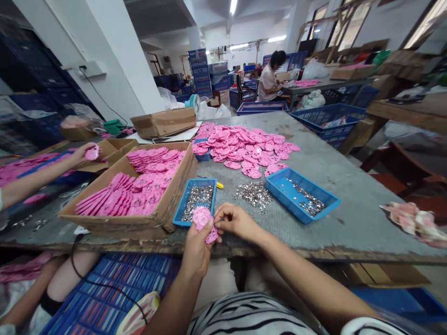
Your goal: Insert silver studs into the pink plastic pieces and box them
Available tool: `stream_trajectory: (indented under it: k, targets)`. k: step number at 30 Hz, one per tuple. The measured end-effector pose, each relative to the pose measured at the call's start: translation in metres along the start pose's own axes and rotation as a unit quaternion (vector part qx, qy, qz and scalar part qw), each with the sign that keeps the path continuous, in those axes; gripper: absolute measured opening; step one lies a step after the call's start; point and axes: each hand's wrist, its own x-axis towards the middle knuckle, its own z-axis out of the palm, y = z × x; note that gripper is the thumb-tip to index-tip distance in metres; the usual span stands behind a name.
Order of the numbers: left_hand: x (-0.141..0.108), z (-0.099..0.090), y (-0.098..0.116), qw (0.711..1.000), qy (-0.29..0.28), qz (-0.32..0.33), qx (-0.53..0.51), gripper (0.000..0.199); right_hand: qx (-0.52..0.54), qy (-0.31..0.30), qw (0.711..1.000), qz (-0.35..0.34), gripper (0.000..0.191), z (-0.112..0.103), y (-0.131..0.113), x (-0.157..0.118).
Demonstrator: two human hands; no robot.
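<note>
A pink plastic piece (pixel 201 217) with a round, patterned face is gripped by my left hand (pixel 199 249) over the table's front edge. My right hand (pixel 239 222) pinches at the right side of that piece; whatever lies between its fingertips is too small to make out. Just behind my hands, a blue tray (pixel 177 211) holds many small shiny metal parts. A loose heap of metal parts (pixel 253 194) lies on the table to the right of it. Farther right, another blue tray (pixel 279 186) contains more of them.
A cardboard box (pixel 118 227) with stacked pink pieces stands at left. Behind the trays spreads a large pile of pink pieces (pixel 244 144). A co-worker's hand (pixel 85 153) holds a pink piece at far left. Another person (pixel 268 79) sits behind. A cloth (pixel 412 221) lies at right.
</note>
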Motion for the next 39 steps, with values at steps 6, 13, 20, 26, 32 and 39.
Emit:
stream_trajectory:
  k: [6, 13, 20, 26, 32, 39]
  targets:
    - [0.002, 0.001, -0.006, 0.999, 0.018, 0.005, -0.038, 0.061, -0.021, 0.067, 0.997, -0.027, 0.008, 0.008, 0.007, -0.004]
    - [0.005, 0.004, -0.007, 0.995, 0.039, 0.073, -0.047, 0.052, -0.004, 0.124, 0.992, -0.008, 0.011, 0.023, 0.012, -0.003]
    - [0.010, 0.009, -0.007, 0.995, 0.040, 0.080, -0.050, 0.047, 0.052, 0.156, 0.986, -0.028, 0.009, 0.019, 0.007, -0.009]
    - [0.008, 0.018, -0.011, 0.991, 0.036, 0.121, -0.035, 0.034, 0.155, 0.182, 0.969, 0.052, 0.023, 0.017, 0.002, -0.012]
    - [0.014, 0.015, -0.025, 0.980, 0.089, 0.177, -0.012, 0.030, 0.170, 0.212, 0.959, 0.086, 0.020, 0.019, 0.000, -0.013]
    - [0.015, 0.013, -0.034, 0.972, 0.110, 0.205, 0.019, 0.038, 0.213, 0.240, 0.943, 0.088, 0.021, 0.028, 0.002, -0.013]
